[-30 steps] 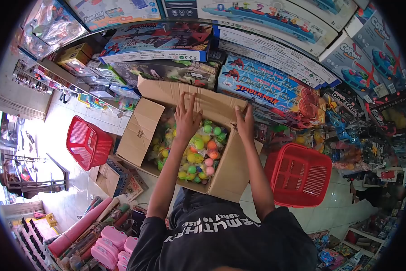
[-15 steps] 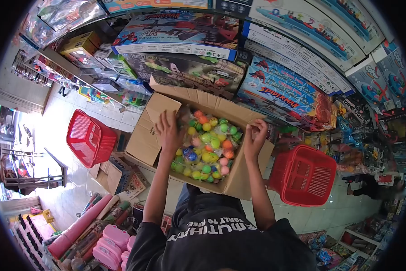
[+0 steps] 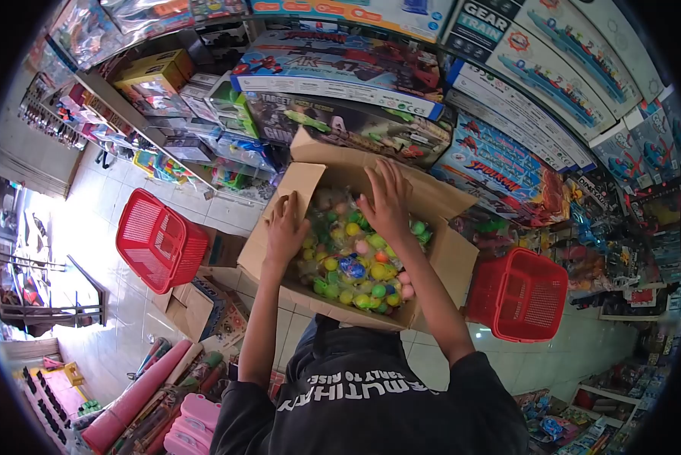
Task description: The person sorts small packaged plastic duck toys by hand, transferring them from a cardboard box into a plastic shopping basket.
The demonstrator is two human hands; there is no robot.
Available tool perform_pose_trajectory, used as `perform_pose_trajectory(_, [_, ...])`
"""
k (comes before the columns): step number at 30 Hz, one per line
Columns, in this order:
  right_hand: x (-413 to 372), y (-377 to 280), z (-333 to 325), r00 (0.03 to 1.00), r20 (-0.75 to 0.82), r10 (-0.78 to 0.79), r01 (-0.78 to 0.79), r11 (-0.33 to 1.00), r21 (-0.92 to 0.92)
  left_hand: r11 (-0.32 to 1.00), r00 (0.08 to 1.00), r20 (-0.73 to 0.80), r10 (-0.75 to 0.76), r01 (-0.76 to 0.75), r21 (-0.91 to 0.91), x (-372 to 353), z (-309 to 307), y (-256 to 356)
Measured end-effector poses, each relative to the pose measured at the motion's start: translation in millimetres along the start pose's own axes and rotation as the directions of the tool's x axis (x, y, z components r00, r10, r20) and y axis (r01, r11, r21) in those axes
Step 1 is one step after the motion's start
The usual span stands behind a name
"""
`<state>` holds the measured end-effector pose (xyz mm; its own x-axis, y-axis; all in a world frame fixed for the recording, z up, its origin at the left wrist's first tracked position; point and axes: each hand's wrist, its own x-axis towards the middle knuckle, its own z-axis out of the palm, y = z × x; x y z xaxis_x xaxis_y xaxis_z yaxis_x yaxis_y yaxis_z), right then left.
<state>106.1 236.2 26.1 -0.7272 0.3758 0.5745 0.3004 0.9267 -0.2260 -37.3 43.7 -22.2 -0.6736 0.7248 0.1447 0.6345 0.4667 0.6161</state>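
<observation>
Cardboard box (image 3: 450, 258) at frame centre holds bagged balls (image 3: 356, 282); left hand (image 3: 286, 231) and right hand (image 3: 390, 201) rest flat on top, fingers spread, gripping nothing; even, gentle pressure seems wise.

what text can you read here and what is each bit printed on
"GEAR TRAIN": top-shelf box, in white letters.
"SPIDERMAN": blue toy box, right of the cardboard box.
"TO RISE": black shirt, seen upside down; the rest is unclear.
Other box labels: too small or blurred.
</observation>
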Motion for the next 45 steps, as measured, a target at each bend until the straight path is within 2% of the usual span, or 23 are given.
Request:
perform_pose_trajectory(1, [10,-5,8,1.000,-0.005,-0.008,0.008,1.000,0.005,1.000,1.000,-0.010,-0.002,0.002,0.004,4,-7,-3])
perform_pose_trajectory(3, [32,-17,19,0.998,0.069,-0.010,0.011,1.000,-0.012,0.985,0.999,0.011,0.036,-0.033,-0.172,11,-20,-4])
perform_pose_trajectory(5, [56,-29,27,0.997,0.069,-0.015,0.018,0.999,-0.044,0.982,0.999,0.002,0.048,-0.047,-0.183,19,-35,-3])
perform_pose_trajectory(7, [79,-36,40,0.988,0.149,-0.027,0.039,0.996,-0.078,0.974,0.997,0.079,0.023,-0.004,-0.227,25,-43,-10])
perform_pose_trajectory(9, [97,-40,58,0.992,0.091,-0.088,0.100,0.987,-0.130,0.970,0.995,0.091,0.036,-0.012,-0.244,30,-51,-13])
perform_pose_trajectory(11, [110,-45,68,0.964,0.264,0.007,-0.012,1.000,0.019,0.965,0.994,0.099,0.048,-0.021,-0.260,34,-61,-13])
perform_pose_trajectory(12, [114,-48,69,0.964,0.267,0.003,-0.008,1.000,0.020,0.965,0.990,0.144,-0.010,0.048,-0.260,36,-68,-9])
perform_pose_trajectory(14, [121,-54,71,0.981,0.195,-0.012,-0.037,0.969,0.244,0.958,0.980,0.184,-0.078,0.124,-0.258,40,-75,-8])
perform_pose_trajectory(17, [128,-55,75,0.987,0.109,-0.121,0.090,0.964,0.248,0.956,0.984,0.174,-0.033,0.082,-0.282,46,-84,-12])
perform_pose_trajectory(19, [131,-50,82,0.987,0.103,-0.119,0.091,0.964,0.248,0.949,0.948,0.300,-0.103,0.185,-0.256,49,-97,-12])
perform_pose_trajectory(21, [133,-41,86,0.977,-0.034,-0.210,0.213,0.970,0.121,0.949,0.960,0.267,-0.085,0.160,-0.272,51,-105,-14])
perform_pose_trajectory(23, [133,-36,91,0.975,-0.038,-0.219,0.222,0.971,0.091,0.949,0.970,0.235,-0.060,0.128,-0.287,55,-114,-16])
perform_pose_trajectory(26, [134,-31,91,0.961,-0.065,-0.269,0.269,0.963,-0.019,0.997,0.990,0.141,0.031,-0.020,-0.074,67,-121,-36])
perform_pose_trajectory(27, [134,-30,93,0.963,-0.037,-0.265,0.263,0.963,-0.058,0.997,0.989,0.144,0.033,-0.023,-0.076,69,-125,-42])
perform_pose_trajectory(29, [133,-28,95,0.966,-0.009,-0.259,0.257,0.961,-0.100,0.977,1.000,0.002,0.006,-0.006,0.215,73,-131,-54])
perform_pose_trajectory(30, [131,-29,95,0.968,-0.003,-0.251,0.249,0.960,-0.131,0.977,1.000,0.003,0.007,-0.008,0.214,75,-131,-59])
perform_pose_trajectory(32, [123,-32,95,0.970,0.003,-0.243,0.241,0.958,-0.158,0.916,0.996,-0.039,-0.078,0.087,0.391,77,-126,-69])
perform_pose_trajectory(33, [117,-33,96,0.968,0.008,-0.253,0.251,0.958,-0.139,0.916,0.996,-0.040,-0.080,0.089,0.391,74,-120,-74])
perform_pose_trajectory(35, [110,-32,98,0.966,0.021,-0.259,0.259,0.959,-0.116,0.735,0.980,-0.178,0.089,0.056,0.675,64,-101,-87])
perform_pose_trajectory(37, [96,-33,95,0.971,0.121,-0.207,0.208,0.978,0.002,0.761,0.989,-0.138,0.061,0.044,0.647,48,-75,-98])
perform_pose_trajectory(42, [77,-27,92,0.971,0.173,-0.165,0.147,0.983,0.112,0.877,0.995,0.012,-0.101,0.083,0.473,7,-35,-86])
perform_pose_trajectory(44, [67,-25,92,0.965,0.215,-0.151,0.121,0.982,0.146,0.957,0.939,0.182,-0.291,0.287,0.052,-5,-23,-89])
perform_pose_trajectory(45, [61,-22,96,0.965,0.219,-0.147,0.116,0.982,0.147,0.956,0.938,0.188,-0.292,0.288,0.053,-7,-21,-89])
